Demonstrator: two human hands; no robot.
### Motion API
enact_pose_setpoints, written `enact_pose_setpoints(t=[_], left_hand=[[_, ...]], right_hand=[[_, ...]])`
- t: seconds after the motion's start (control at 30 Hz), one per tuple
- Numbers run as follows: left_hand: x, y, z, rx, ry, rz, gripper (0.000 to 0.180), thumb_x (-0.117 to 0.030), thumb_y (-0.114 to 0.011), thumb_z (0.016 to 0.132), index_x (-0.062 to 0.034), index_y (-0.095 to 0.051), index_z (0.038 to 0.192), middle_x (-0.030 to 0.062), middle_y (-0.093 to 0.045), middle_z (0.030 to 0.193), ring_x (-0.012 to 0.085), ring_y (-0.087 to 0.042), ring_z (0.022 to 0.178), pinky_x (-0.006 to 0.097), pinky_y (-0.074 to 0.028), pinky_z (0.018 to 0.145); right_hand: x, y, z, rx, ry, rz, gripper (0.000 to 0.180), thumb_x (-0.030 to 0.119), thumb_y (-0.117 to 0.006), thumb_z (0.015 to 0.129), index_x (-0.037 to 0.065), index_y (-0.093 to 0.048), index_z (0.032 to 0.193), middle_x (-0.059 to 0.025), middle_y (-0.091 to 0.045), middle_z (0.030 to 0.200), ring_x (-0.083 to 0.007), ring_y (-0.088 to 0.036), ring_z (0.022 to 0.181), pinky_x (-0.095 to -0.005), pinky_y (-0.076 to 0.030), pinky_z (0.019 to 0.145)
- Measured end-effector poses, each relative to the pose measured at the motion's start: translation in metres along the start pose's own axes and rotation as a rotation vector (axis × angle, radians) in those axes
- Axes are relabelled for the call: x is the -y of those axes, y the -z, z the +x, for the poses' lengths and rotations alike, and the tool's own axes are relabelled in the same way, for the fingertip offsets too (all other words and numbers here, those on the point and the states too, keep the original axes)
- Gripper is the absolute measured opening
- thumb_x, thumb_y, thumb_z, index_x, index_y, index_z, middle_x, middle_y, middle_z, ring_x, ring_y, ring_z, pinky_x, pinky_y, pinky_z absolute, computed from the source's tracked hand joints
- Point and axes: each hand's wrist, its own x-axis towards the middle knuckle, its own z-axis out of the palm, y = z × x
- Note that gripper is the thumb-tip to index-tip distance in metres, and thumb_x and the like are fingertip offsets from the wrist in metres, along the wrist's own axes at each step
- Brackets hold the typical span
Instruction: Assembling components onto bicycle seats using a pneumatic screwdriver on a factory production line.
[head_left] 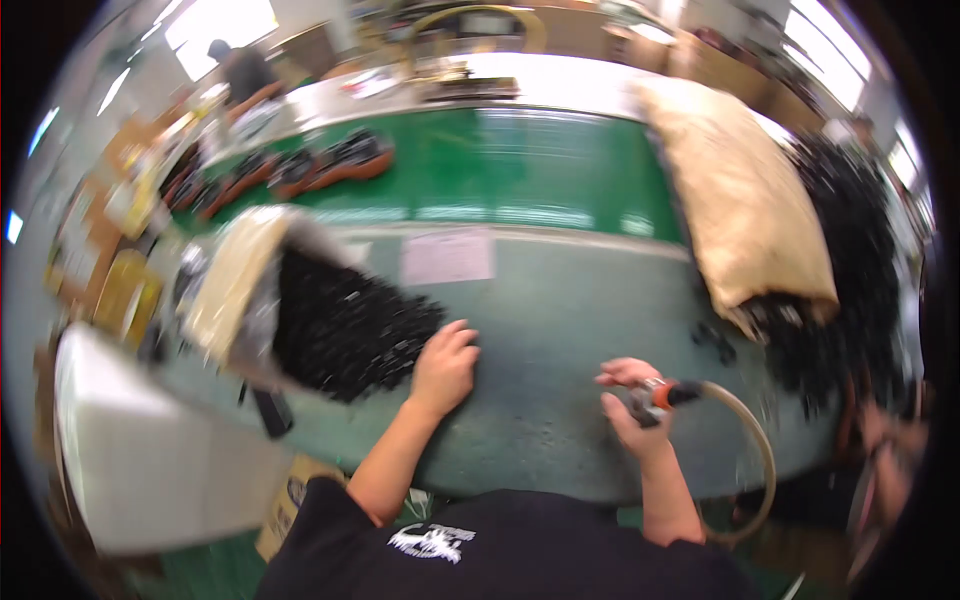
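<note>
My left hand [445, 370] is beside the right edge of a heap of small black parts [350, 325]. Its fingers curl inward, and motion blur hides whatever they may hold. The heap spills out of a tipped, plastic-lined tan bag [245, 285]. Over the right half of the bench, my right hand [637, 405] has a small air tool [645, 402] lodged in its grip. The tool carries an orange fitting [683, 393], and a pale hose [765, 450] loops from it down past my forearm.
A pink paper [448, 254] lies on the grey-green bench [540, 330]. Beyond runs a green belt [540, 165] with black-and-orange items [330, 165]. A large tan sack [745, 190] and a black heap [850, 270] fill the right. Another person's hand [895, 440] shows at far right.
</note>
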Motion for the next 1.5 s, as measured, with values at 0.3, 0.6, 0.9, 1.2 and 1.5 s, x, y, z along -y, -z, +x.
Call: enact_pose_setpoints(t=[0.3,0.6,0.9,1.2,1.5], left_hand=[[-0.105,0.007,-0.010,0.346,0.638,-1.709,0.012,-0.003,-0.060,0.109,0.0017,-0.071,0.110,0.0162,-0.077,0.108,0.0249,-0.075,0.097,0.038,-0.060,0.088],[-0.151,-0.010,-0.028,0.454,0.704,-2.231,0.015,-0.005,-0.067,0.106,0.0022,-0.076,0.116,0.0162,-0.077,0.109,0.0291,-0.076,0.090,0.042,-0.063,0.082],[-0.134,-0.022,-0.038,0.383,0.418,-1.893,0.018,-0.007,-0.070,0.105,0.0045,-0.077,0.117,0.0176,-0.076,0.110,0.0287,-0.075,0.092,0.040,-0.063,0.081],[-0.154,-0.003,-0.008,0.360,0.264,-1.614,0.030,-0.009,-0.065,0.105,0.0079,-0.066,0.130,0.0177,-0.070,0.129,0.0260,-0.069,0.118,0.040,-0.052,0.108],[-0.095,-0.033,-0.021,0.078,0.006,-0.720,0.015,0.005,-0.073,0.094,0.0027,-0.073,0.109,0.0148,-0.074,0.103,0.0266,-0.070,0.095,0.036,-0.056,0.086]], right_hand=[[0.062,0.005,-0.017,-0.023,0.085,0.624,0.036,-0.003,-0.063,0.095,0.007,-0.052,0.128,-0.0223,-0.066,0.114,-0.0220,-0.069,0.077,-0.0425,-0.060,0.078],[0.087,0.003,-0.027,0.027,0.176,0.596,0.033,-0.009,-0.059,0.094,0.006,-0.049,0.122,-0.0182,-0.060,0.110,-0.0172,-0.066,0.079,-0.0351,-0.059,0.075],[0.082,0.001,-0.033,0.040,0.100,0.571,0.032,-0.008,-0.060,0.095,0.008,-0.051,0.121,-0.0168,-0.062,0.113,-0.0201,-0.069,0.083,-0.0392,-0.060,0.078],[0.087,0.022,-0.040,-0.034,0.152,0.533,0.029,-0.005,-0.061,0.097,0.008,-0.051,0.121,-0.0188,-0.063,0.113,-0.0216,-0.069,0.082,-0.0399,-0.060,0.078],[0.096,0.096,-0.082,-0.587,-0.008,0.266,0.022,-0.007,-0.060,0.094,0.001,-0.058,0.114,-0.0212,-0.071,0.103,-0.0227,-0.070,0.073,-0.0375,-0.060,0.068]])
